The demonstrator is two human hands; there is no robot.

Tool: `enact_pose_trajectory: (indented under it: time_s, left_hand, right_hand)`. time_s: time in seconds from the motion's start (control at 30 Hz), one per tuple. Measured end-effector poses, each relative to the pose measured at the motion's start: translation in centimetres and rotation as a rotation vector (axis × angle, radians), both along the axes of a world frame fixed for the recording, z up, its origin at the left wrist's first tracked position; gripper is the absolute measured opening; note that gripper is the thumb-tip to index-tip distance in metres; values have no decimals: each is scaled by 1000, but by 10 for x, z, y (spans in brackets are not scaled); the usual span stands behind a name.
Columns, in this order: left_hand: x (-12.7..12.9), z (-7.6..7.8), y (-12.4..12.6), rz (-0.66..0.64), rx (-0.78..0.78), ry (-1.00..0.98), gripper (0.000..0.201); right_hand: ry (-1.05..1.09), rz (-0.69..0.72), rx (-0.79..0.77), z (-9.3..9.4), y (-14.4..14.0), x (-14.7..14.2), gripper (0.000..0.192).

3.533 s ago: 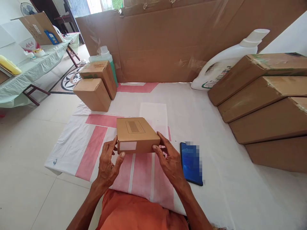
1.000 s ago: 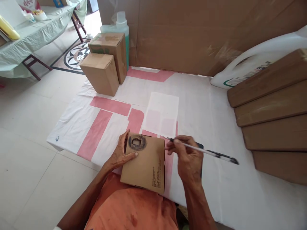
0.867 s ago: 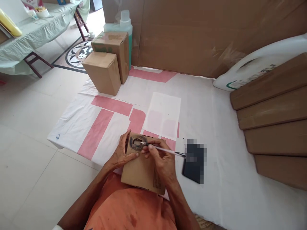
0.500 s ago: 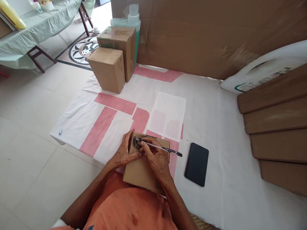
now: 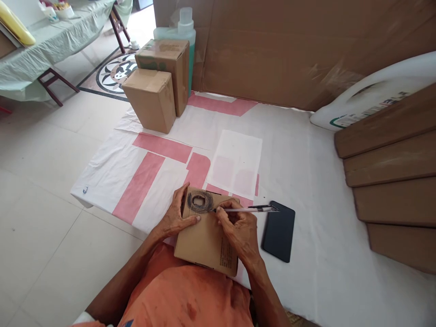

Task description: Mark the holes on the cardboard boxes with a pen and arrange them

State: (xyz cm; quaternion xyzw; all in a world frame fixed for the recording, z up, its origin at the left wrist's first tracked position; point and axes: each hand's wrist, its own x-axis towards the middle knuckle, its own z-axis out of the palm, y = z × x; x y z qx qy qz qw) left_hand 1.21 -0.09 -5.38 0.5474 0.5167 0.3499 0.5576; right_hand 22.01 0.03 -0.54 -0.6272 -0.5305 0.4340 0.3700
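A small brown cardboard box lies flat at the near edge of the white and pink sheet, partly over my lap. Its top bears a dark scribbled oval. My left hand presses on the box's left side, thumb just below the oval. A pen is gripped in my right hand, with its tip touching the right edge of the oval.
A dark phone lies right of the box. A white paper rests beyond it. Two upright cartons and a green bottle stand far left. Stacked long cartons and a white jug fill the right. A cardboard wall stands behind.
The box was turned over and pulled close. My right hand took up the pen, brought it to the oval, and its tip has shifted from the oval's left to its right edge.
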Motion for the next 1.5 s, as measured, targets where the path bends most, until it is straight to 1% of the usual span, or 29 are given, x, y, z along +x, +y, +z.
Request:
enact_pose_trajectory:
  time_s: [0.1, 0.17, 0.33, 0.43, 0.5, 0.57, 0.6, 0.63, 0.7, 0.73, 0.77, 0.8, 0.9, 0.97, 1.1, 1.27, 1.33, 1.37, 1.5]
  left_hand:
    - [0, 0, 0, -1, -9, 2, 106]
    - [-1, 0, 0, -3, -13, -9, 106]
    - [-1, -2, 0, 6, -16, -17, 107]
    - [-1, -1, 0, 10, -21, -13, 108]
    - [0, 0, 0, 16, -31, -7, 107]
    - [0, 2, 1, 23, -38, -2, 107]
    - [0, 3, 1, 24, -40, 1, 107]
    - [0, 4, 2, 25, -40, 8, 107]
    - [-1, 5, 3, 25, -44, 29, 105]
    - [-1, 6, 4, 26, -46, 41, 104]
    - [-1, 6, 5, 27, -49, 52, 103]
    - [-1, 7, 6, 25, -54, 62, 103]
    - [-1, 8, 6, 15, -74, 78, 104]
    - [0, 9, 6, 16, -80, 83, 105]
    - [0, 10, 6, 24, -83, 89, 104]
    - [0, 12, 7, 25, -76, 93, 104]
    - [0, 11, 6, 28, -77, 90, 103]
    - [-1, 11, 6, 31, -79, 85, 102]
    - [-1, 8, 7, 32, -83, 73, 104]
  right_hand:
    - [-31, -90, 27, -1, 6, 7, 25]
    - [-4, -100, 41, -2, 12, 6, 27]
    - [176, -19, 53, -5, 25, -19, 25]
    - [266, 62, 60, -1, 29, -28, 25]
    - [340, 34, 78, 4, 34, -19, 27]
    - [347, -79, 109, 8, 41, 4, 29]
    - [259, -126, 108, 9, 44, 19, 30]
    - [113, -144, 81, 9, 47, 36, 30]
    - [-250, -119, -28, 6, 46, 65, 26]
    - [-402, -94, -94, 3, 44, 75, 23]
    - [-506, -68, -154, -1, 40, 81, 21]
    - [-564, -49, -200, -6, 36, 83, 19]
    - [-667, 2, -297, -20, 23, 73, 12]
    - [-717, 31, -335, -25, 18, 62, 16]
    - [-770, 68, -361, -25, 16, 50, 25]
    - [-771, 60, -336, -22, 9, 56, 28]
    - [-765, 7, -314, -21, -1, 64, 31]
    - [-767, -42, -301, -21, -8, 70, 33]
    - [-801, -336, -274, -26, -37, 97, 49]
